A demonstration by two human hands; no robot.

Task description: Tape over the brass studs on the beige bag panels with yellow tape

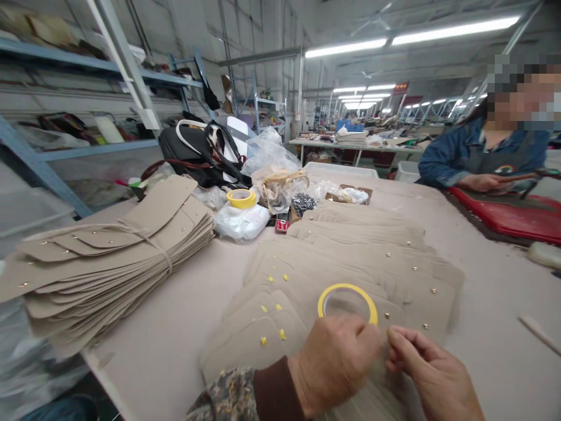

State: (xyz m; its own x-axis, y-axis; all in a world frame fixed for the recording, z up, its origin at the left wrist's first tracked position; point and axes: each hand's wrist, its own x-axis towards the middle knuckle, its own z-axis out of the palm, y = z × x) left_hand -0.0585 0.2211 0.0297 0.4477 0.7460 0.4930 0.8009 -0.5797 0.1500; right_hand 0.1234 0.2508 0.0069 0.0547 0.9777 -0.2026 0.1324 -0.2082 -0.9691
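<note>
In the head view my left hand (337,359) is closed around the near edge of a roll of yellow tape (346,287). My right hand (432,365) is just to the right of it, thumb and forefinger pinched together. What sits in that pinch is too small to make out. Beneath both hands lie overlapping beige panels (319,257) with small metal snaps along their right side. Short bits of yellow tape (282,334) stick to several panels on the left.
A tied bundle of beige panels (175,228) lies at the left. Behind are another yellow tape roll (241,199) on a plastic bag (242,222), dark metal bits (304,203) and a black bag (193,149). A co-worker (486,152) sits at right beside a red tray (517,216).
</note>
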